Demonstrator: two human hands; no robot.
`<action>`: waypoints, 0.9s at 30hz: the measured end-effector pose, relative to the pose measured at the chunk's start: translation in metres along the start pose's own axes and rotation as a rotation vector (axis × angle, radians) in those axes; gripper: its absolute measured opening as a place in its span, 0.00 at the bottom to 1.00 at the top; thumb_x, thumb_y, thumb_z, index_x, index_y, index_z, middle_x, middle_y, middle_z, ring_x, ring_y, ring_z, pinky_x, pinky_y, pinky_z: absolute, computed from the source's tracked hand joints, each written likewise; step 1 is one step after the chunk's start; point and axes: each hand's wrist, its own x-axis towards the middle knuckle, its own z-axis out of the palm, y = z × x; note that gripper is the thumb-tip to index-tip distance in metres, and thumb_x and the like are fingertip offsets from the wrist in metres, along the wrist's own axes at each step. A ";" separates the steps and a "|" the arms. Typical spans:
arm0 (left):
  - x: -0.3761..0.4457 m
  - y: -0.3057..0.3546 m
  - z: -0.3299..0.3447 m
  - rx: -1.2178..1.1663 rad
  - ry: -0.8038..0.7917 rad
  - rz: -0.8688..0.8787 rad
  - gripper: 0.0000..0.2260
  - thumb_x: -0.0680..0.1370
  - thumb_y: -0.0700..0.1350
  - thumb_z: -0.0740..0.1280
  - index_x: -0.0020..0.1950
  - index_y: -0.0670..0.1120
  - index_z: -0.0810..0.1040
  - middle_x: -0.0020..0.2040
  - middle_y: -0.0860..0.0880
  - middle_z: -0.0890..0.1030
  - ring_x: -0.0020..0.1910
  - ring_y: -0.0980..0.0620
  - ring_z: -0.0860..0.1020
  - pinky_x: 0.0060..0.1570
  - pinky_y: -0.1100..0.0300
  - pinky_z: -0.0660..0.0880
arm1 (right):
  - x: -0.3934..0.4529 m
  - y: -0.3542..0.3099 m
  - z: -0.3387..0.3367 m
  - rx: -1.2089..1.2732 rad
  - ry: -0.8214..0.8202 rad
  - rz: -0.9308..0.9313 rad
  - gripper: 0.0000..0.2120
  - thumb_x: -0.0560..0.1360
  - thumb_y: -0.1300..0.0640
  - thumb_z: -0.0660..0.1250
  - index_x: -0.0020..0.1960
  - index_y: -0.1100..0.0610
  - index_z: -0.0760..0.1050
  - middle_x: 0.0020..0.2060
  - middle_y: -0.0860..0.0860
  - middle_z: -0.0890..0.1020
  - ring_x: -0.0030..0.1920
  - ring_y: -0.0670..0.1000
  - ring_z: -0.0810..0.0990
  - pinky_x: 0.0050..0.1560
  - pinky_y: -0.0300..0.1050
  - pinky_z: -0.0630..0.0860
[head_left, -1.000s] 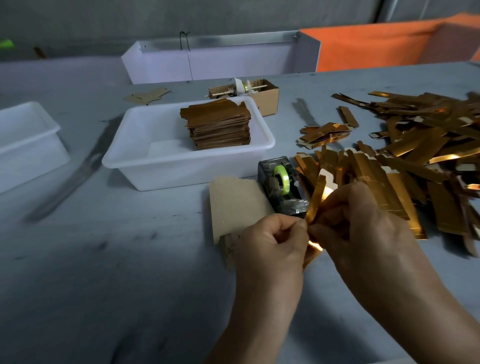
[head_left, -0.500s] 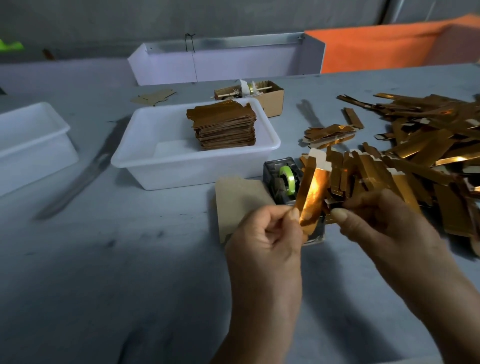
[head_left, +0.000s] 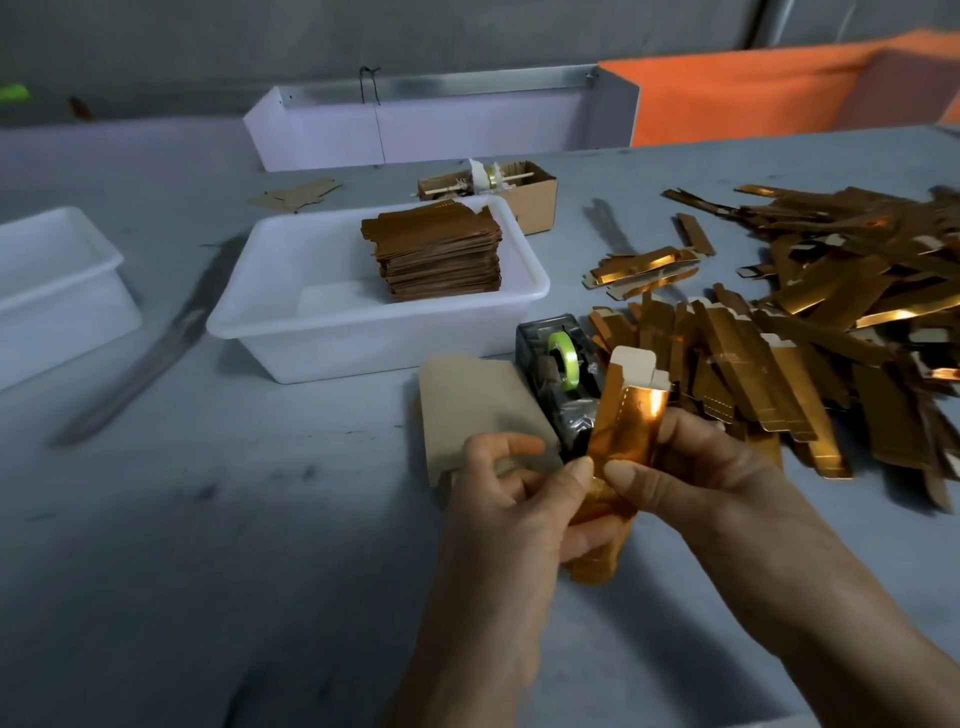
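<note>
A shiny gold carton blank (head_left: 623, 431) stands tilted above the grey table, its pale flap at the top. My left hand (head_left: 514, 499) pinches its lower left edge between thumb and fingers. My right hand (head_left: 691, 467) grips its right side, thumb pressed on the front. A black tape dispenser (head_left: 558, 364) with a green roll sits just behind the carton. A large loose pile of flat gold cartons (head_left: 810, 322) covers the table to the right.
A white tub (head_left: 291, 332) holds a stack of brown-gold cartons (head_left: 441, 254). Another white tub (head_left: 57, 291) is at far left. A brown cardboard sheet (head_left: 467, 405) lies by the dispenser. A small cardboard box (head_left: 530, 197) and a white tray (head_left: 441, 124) stand behind.
The gold carton has been turned so its wide face points at me and sits lower. My right hand has come in and taken hold of its right side.
</note>
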 end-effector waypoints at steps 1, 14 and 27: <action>0.000 0.000 0.000 0.040 -0.022 0.023 0.08 0.75 0.38 0.69 0.51 0.46 0.74 0.42 0.43 0.84 0.36 0.47 0.85 0.34 0.60 0.81 | 0.000 0.000 -0.001 0.008 -0.002 0.001 0.08 0.66 0.54 0.68 0.45 0.48 0.81 0.43 0.52 0.84 0.47 0.48 0.82 0.48 0.41 0.75; 0.006 -0.001 -0.005 0.785 -0.003 0.341 0.11 0.78 0.51 0.64 0.42 0.50 0.82 0.38 0.51 0.82 0.33 0.56 0.79 0.37 0.56 0.78 | 0.008 -0.001 -0.006 0.012 0.131 0.035 0.13 0.63 0.51 0.65 0.47 0.52 0.78 0.41 0.49 0.84 0.44 0.46 0.82 0.43 0.38 0.74; 0.061 0.006 -0.061 0.877 0.309 0.089 0.13 0.72 0.53 0.73 0.45 0.49 0.72 0.39 0.54 0.77 0.36 0.56 0.76 0.30 0.67 0.69 | 0.078 0.004 -0.105 -0.830 0.749 0.096 0.25 0.76 0.48 0.64 0.70 0.54 0.63 0.68 0.59 0.66 0.63 0.61 0.71 0.55 0.61 0.75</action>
